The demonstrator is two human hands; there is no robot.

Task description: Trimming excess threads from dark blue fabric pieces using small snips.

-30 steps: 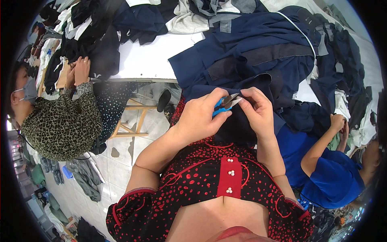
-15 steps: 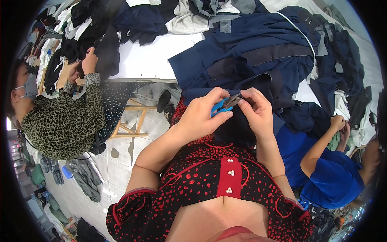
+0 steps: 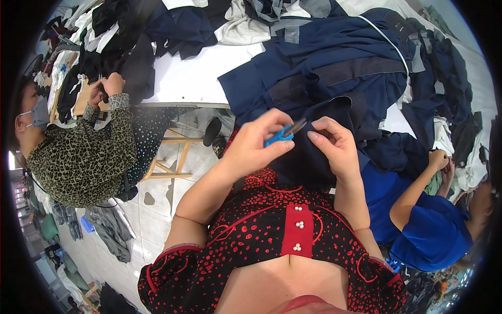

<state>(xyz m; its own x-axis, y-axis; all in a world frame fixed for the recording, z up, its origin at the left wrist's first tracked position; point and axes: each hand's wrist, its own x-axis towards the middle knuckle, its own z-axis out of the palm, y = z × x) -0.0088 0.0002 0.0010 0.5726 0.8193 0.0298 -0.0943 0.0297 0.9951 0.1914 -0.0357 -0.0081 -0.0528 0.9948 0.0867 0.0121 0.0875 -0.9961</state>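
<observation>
In my left hand (image 3: 251, 145) is a pair of thread snips (image 3: 282, 135) with blue handles, gripped between fingers and thumb, its dark blades pointing up and right. The blade tips are a little apart from my right hand (image 3: 337, 149). That hand pinches an edge of a dark navy garment (image 3: 308, 165) between thumb and fingers. The cloth hangs below the hands over my lap and runs up onto the table beyond. Whether a loose thread is at the edge is too small to tell.
A white table (image 3: 193, 76) carries a navy garment heap (image 3: 334, 52) with a white cord (image 3: 389, 39) across it. At left sits a person in a leopard-print top (image 3: 83, 162), handling dark cloth; at right, one in blue (image 3: 429, 230). A wooden stool (image 3: 172, 152) stands left of me.
My left hand has drawn the snips left, away from my right fingertips, where the blades were earlier. My right hand keeps its pinch. The left person's raised hand has come down.
</observation>
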